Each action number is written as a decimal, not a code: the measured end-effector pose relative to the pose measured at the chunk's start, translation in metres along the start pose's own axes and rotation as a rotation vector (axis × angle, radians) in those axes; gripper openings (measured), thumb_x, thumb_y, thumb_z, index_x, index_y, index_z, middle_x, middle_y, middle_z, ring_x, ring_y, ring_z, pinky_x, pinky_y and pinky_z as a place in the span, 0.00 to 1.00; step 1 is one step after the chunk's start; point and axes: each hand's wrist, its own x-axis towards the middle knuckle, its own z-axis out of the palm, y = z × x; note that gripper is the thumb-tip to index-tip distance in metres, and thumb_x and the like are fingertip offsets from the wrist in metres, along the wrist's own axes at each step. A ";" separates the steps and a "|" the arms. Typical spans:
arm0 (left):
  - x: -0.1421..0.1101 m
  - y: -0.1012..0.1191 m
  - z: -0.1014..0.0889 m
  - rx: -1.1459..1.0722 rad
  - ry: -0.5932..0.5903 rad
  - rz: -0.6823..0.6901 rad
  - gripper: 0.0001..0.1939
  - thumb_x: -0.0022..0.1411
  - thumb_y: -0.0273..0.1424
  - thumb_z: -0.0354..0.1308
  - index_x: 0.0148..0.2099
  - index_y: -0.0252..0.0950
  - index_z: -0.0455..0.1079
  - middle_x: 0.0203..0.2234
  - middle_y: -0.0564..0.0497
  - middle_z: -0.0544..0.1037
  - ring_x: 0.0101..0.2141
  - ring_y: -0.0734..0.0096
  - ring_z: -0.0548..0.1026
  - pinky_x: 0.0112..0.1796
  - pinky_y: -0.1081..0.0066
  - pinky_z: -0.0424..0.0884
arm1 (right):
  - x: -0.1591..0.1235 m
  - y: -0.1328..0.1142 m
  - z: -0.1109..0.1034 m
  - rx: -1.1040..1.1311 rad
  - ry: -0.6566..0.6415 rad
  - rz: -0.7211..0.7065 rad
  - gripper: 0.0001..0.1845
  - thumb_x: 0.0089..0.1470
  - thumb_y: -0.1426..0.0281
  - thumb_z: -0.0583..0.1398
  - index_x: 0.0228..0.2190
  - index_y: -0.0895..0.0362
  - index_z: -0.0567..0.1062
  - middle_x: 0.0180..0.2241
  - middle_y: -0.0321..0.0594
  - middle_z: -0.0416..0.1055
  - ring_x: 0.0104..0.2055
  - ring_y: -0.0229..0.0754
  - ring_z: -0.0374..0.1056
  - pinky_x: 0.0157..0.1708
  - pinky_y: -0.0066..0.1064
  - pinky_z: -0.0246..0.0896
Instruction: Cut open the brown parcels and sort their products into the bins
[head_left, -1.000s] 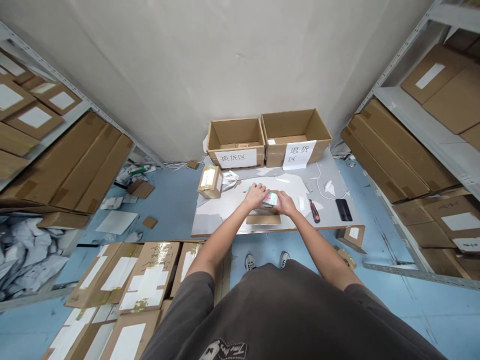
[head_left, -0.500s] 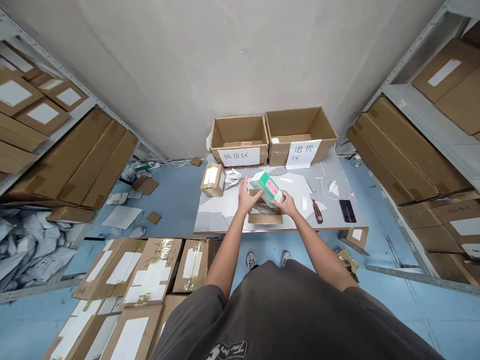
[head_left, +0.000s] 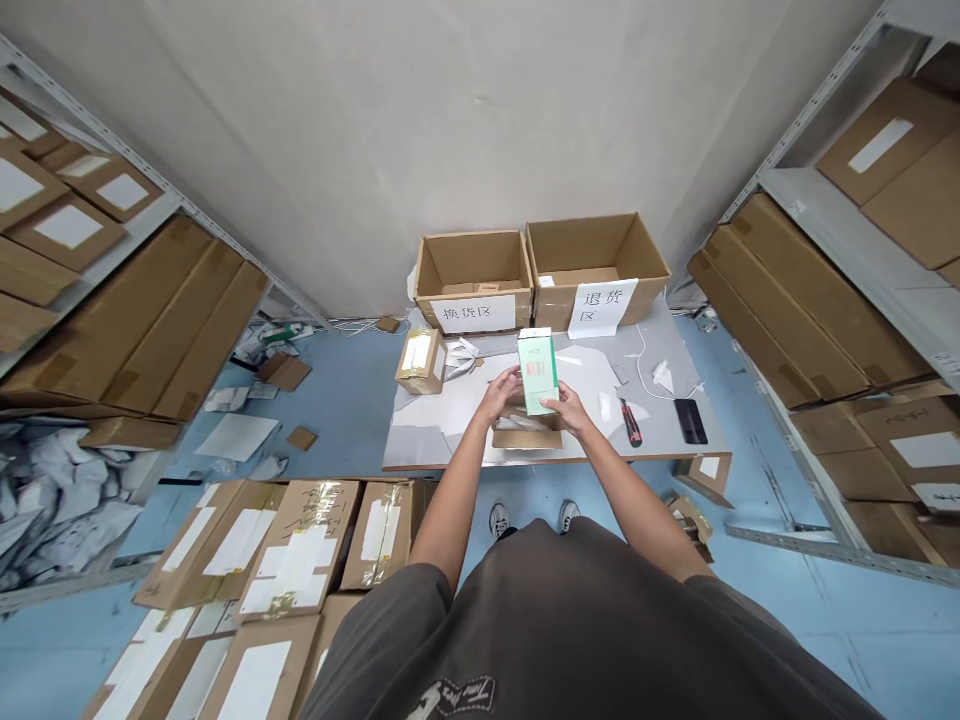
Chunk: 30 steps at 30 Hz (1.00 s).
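Note:
A light-green carton (head_left: 537,372) with pinkish print on its front stands upright in the air over the table. My right hand (head_left: 569,408) is shut on its lower right side, thumb across the front. Close by the carton's left edge is my left hand (head_left: 501,396), its fingers loosely curved and apart; whether they touch the carton is hard to see. Beneath both hands an opened brown cardboard box (head_left: 527,439) sits at the table's front edge, with whitish packing material inside.
Two large open cartons with paper signs, one on the left (head_left: 474,314) and one on the right (head_left: 602,306), stand at the back. A taped small box (head_left: 421,360), red-and-black cutter (head_left: 631,423) and phone (head_left: 690,421) lie on the table (head_left: 412,440). Stacked boxes (head_left: 300,540) are at lower left.
The green carton has turned from a slant to upright, showing a different, paler face. My left hand's fingers have drawn from spread to curved beside it.

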 end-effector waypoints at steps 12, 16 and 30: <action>0.011 -0.061 -0.004 1.453 -0.644 -0.024 0.73 0.40 0.50 0.83 0.82 0.47 0.53 0.82 0.38 0.42 0.78 0.26 0.39 0.72 0.33 0.43 | -0.005 -0.013 -0.016 0.039 0.009 -0.023 0.36 0.38 0.58 0.80 0.49 0.50 0.80 0.51 0.42 0.84 0.57 0.56 0.78 0.58 0.48 0.73; 0.027 -0.083 0.002 1.522 -0.701 -0.172 0.73 0.39 0.57 0.81 0.82 0.54 0.50 0.82 0.42 0.39 0.78 0.22 0.36 0.70 0.25 0.38 | -0.008 -0.013 -0.012 0.051 -0.009 -0.016 0.36 0.38 0.58 0.79 0.51 0.49 0.81 0.53 0.41 0.83 0.59 0.57 0.77 0.59 0.48 0.73; 0.005 -0.098 0.010 1.535 -0.303 -0.402 0.82 0.37 0.58 0.80 0.84 0.50 0.36 0.82 0.35 0.40 0.75 0.12 0.42 0.65 0.21 0.47 | -0.009 -0.020 -0.007 0.037 -0.029 0.009 0.38 0.37 0.57 0.79 0.51 0.50 0.79 0.52 0.43 0.84 0.58 0.58 0.78 0.58 0.48 0.75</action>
